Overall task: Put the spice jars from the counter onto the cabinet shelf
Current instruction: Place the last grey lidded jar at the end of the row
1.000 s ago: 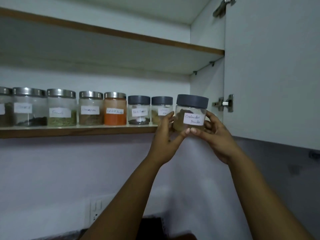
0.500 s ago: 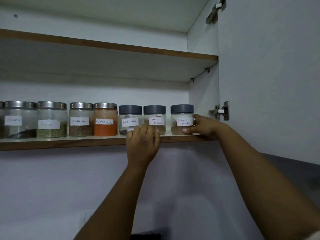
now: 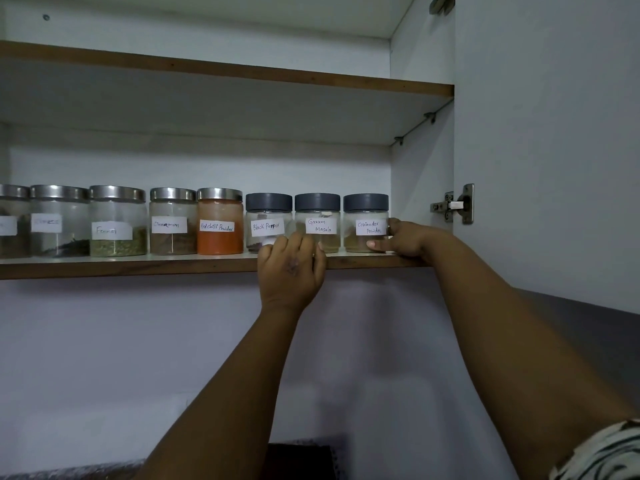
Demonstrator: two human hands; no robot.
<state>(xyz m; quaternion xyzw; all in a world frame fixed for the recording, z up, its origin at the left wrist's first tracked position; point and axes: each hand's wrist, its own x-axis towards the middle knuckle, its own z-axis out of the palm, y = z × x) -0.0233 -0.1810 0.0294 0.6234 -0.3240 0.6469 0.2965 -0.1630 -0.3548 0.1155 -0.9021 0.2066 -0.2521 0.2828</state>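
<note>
Along the brown-edged white cabinet shelf crossing mid-frame, upright labelled jars face outward: steel-lidded glass jars of dark cloves, green fennel, brown cinnamon and orange red chilli powder, then grey-lidded clear jars of black pepper and garam masala. At centre, the left hand rests curled fingers over the shelf edge, between those two grey-lidded jars, holding nothing. At the row's right end, the right hand grips the upright grey-lidded coriander powder jar, thumb across its base, beside the white cabinet wall.
</note>
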